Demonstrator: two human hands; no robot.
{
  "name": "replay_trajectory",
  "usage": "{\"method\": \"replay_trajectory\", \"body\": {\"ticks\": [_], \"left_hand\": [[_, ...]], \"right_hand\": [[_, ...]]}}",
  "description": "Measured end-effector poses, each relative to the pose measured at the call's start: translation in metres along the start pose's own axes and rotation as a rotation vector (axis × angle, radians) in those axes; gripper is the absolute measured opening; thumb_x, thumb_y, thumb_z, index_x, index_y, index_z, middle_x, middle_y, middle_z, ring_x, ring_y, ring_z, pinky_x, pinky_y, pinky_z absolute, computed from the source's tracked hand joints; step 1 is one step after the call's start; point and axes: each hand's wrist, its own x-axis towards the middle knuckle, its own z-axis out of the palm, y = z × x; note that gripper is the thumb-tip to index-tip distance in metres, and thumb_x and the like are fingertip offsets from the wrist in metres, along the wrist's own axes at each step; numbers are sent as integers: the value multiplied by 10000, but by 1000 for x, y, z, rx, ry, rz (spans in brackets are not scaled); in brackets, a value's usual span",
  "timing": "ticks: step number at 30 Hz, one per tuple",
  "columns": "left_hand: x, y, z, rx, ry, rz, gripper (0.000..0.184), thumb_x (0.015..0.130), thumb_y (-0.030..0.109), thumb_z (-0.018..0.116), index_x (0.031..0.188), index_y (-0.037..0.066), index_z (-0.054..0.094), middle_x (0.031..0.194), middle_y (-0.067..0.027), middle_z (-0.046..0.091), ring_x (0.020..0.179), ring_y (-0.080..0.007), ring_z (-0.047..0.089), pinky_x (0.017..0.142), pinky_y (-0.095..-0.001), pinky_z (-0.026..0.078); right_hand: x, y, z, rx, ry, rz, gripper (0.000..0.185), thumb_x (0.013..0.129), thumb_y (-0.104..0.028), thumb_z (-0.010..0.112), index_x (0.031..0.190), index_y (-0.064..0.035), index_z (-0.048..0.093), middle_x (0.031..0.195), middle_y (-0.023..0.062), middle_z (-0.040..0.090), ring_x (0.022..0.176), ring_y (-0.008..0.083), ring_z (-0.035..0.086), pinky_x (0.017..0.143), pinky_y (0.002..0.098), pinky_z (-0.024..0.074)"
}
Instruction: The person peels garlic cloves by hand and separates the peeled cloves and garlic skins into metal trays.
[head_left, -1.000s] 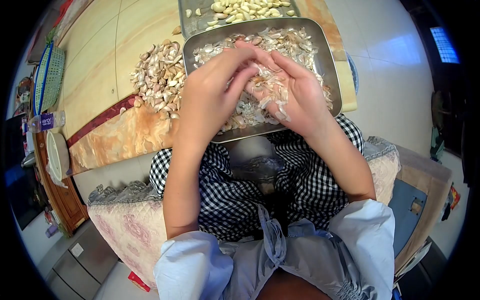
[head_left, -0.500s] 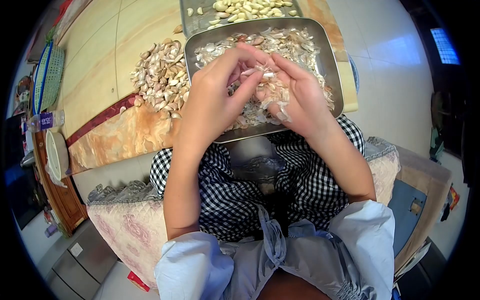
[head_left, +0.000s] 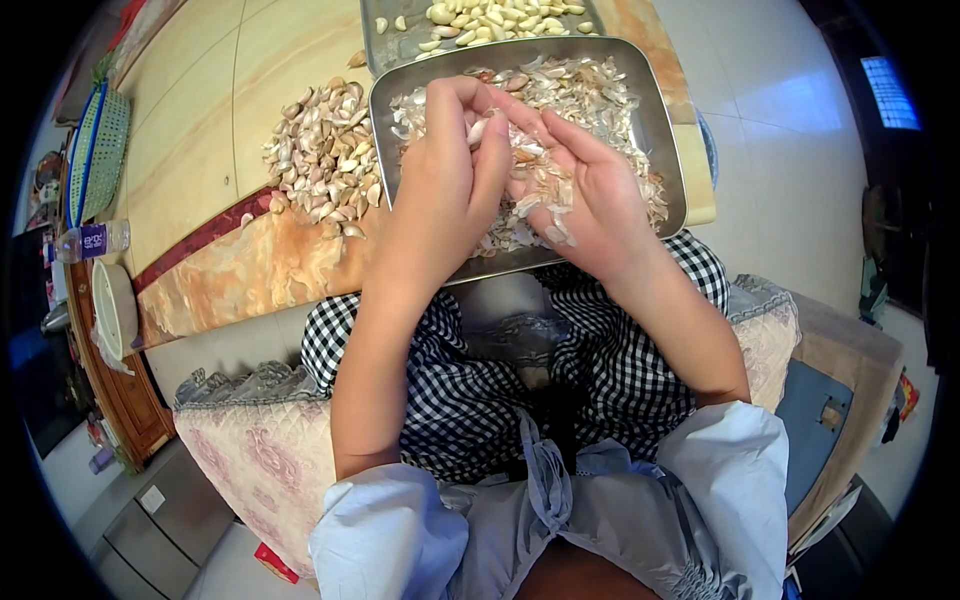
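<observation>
The left hand's (head_left: 440, 180) grip pinches a garlic clove (head_left: 477, 133) between thumb and fingers, above a metal tray (head_left: 655, 125) of papery skins (head_left: 600, 95); the right hand (head_left: 607, 190) lies unclenched, palm up (loose skins rest on it); unpeeled cloves (head_left: 320, 150) heap on the table (head_left: 190, 130) beside the tray.

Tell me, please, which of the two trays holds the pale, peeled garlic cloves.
The far tray, cut off by the picture's top edge, holds the peeled cloves; the near tray holds loose, papery skins instead.
</observation>
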Motion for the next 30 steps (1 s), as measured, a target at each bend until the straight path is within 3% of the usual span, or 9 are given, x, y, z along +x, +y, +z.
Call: {"method": "replay_trajectory", "body": {"ticks": [6,8,12,17,19,23,26,28,30], "left_hand": [[-2,-1,1,180,-41,49,193,882,85,458,1044,2,397,707,-68,519,588,-94,499,520,-229,414],[-1,1,1,217,-55,99,201,852,68,488,1027,8,407,790,-164,586,627,-255,617,535,-332,465],[0,-3,-1,264,-26,189,195,824,68,546,987,24,449,774,-134,585,605,-213,607,516,-310,453],[0,4,-5,338,-1,88,180,753,66,633,875,17,511,651,-77,565,549,-143,573,468,-244,424],[0,10,-5,300,-15,82,161,750,69,637,846,13,520,641,-77,567,532,-143,571,462,-244,422],[1,3,-3,308,-4,154,121,748,78,639,783,11,545,642,-77,580,485,-135,564,445,-240,419],[1,3,-5,325,-16,191,106,750,68,632,769,11,544,663,-68,597,495,-106,573,428,-218,406],[0,7,-6,180,-9,80,88,772,70,614,780,14,547,680,-57,599,514,-91,561,435,-205,395],[-1,6,-8,36,-1,-31,72,795,73,596,790,18,550,698,-45,601,534,-76,550,443,-191,385]], "right_hand": [[-1,3,6,-96,90,-64,391,928,-261,292,1235,-70,440,1091,12,516,790,87,483,566,162,392],[-1,3,6,-31,77,-38,389,928,-259,292,1235,-68,436,1091,14,515,816,87,489,584,169,403],[-1,4,2,32,50,-17,386,930,-256,294,1237,-64,430,1092,20,515,867,87,502,621,184,426],[-2,6,7,41,157,-33,390,931,-264,288,1233,-62,431,1069,18,522,885,85,517,616,170,438],[-1,7,-12,78,-155,8,393,931,-266,285,1230,-61,434,1062,15,522,875,78,516,592,158,431],[-1,7,-18,37,-137,31,395,930,-272,283,1228,-67,440,1064,9,516,885,64,503,574,158,423],[2,7,-21,154,-257,64,403,933,-265,274,1236,-43,418,1101,26,506,946,98,504,678,185,451],[6,11,-18,465,-472,73,410,936,-245,259,1243,-5,387,1164,83,480,1047,158,481,856,245,427],[5,10,-18,454,-386,37,414,936,-229,252,1246,22,362,1201,121,450,1107,190,441,930,277,375]]}}
